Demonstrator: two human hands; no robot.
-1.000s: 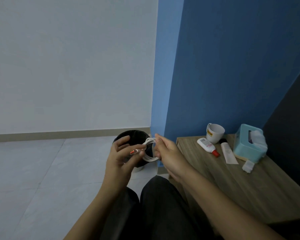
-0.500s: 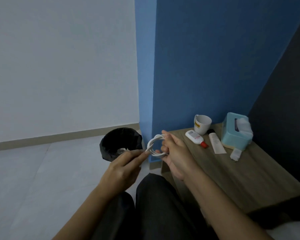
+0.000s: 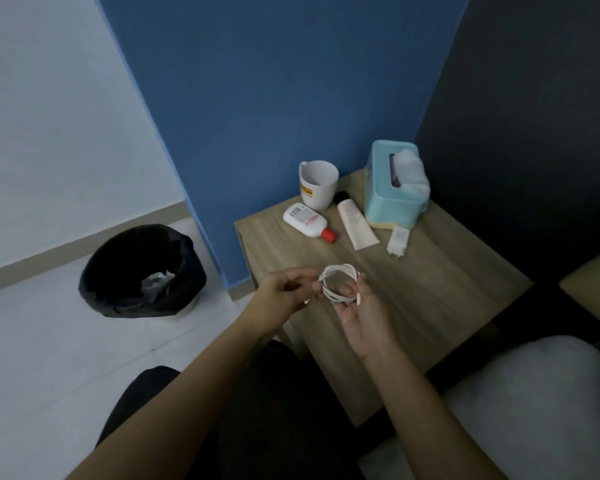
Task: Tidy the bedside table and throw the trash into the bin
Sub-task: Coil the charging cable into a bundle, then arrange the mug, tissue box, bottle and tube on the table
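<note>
A white cable (image 3: pixel 340 284) is wound into a small coil above the front of the wooden bedside table (image 3: pixel 440 289). My right hand (image 3: pixel 361 311) holds the coil from below with its fingers through the loop. My left hand (image 3: pixel 288 292) pinches the coil's left side. At the table's back stand a white mug (image 3: pixel 317 185) and a light blue tissue box (image 3: pixel 394 185). A white bottle with a red cap (image 3: pixel 307 221), a pale tube (image 3: pixel 355 223) and a small white wrapper (image 3: pixel 399 240) lie in front of them. The black-lined bin (image 3: pixel 142 271) stands on the floor to the left.
A blue wall rises behind the table and a dark headboard panel (image 3: pixel 534 133) stands to its right. A white pillow (image 3: pixel 541 403) lies at the lower right on the bed. Pale floor tiles (image 3: pixel 49 358) spread around the bin. My dark-trousered legs (image 3: pixel 257 410) fill the bottom centre.
Both hands have carried the coiled cable rightward from beside the bin to above the table. The view has swung right and down onto the tabletop.
</note>
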